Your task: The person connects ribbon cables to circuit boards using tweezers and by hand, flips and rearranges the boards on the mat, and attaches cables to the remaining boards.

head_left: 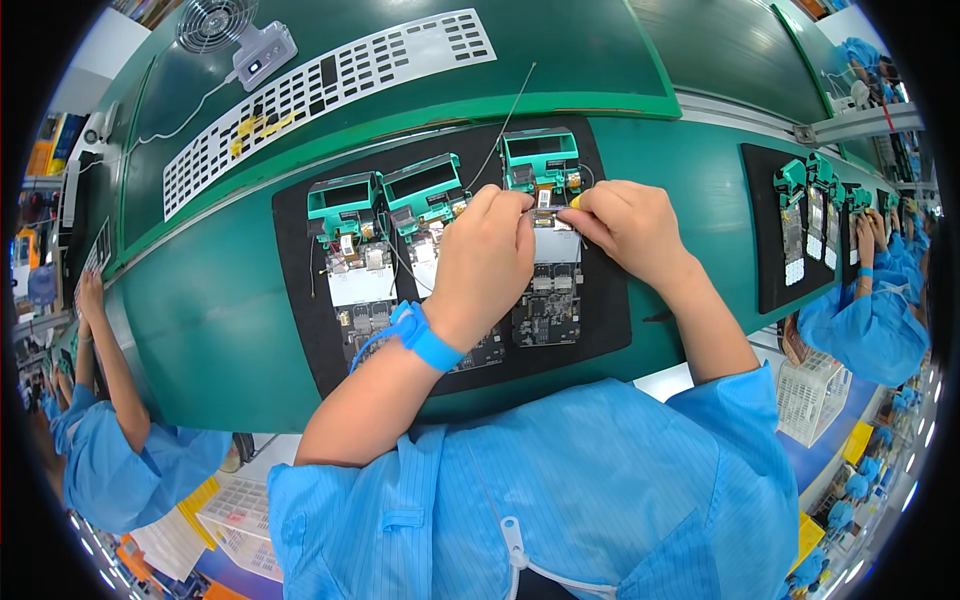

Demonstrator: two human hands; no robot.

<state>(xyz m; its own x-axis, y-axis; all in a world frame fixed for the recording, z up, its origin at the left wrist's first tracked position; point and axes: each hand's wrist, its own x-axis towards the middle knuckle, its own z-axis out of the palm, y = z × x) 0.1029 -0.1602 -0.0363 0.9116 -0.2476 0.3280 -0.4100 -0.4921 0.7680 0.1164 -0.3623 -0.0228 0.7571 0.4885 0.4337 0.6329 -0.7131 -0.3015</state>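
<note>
My left hand (485, 250), with a blue wrist strap (428, 342), has its fingers closed at the upper left edge of the rightmost circuit board (548, 310). What its fingertips grip is hidden. On the other side of that board, my right hand (635, 230) is closed in a pinch by the upper edge, with a small yellow bit (576, 201) showing at its fingertips. Just above them lies a teal plastic housing (540, 150), joined to the board. Two similar assemblies lie to the left, each with a teal housing (345, 200) and a board (362, 288); my left forearm partly covers the middle one.
A black mat (310, 310) lies under the boards on the green bench (200, 340). Behind it are a white perforated sheet (360, 75) with yellow pieces and a small fan (215, 25). Another black mat (765, 250) with assemblies lies right. Co-workers in blue sit either side.
</note>
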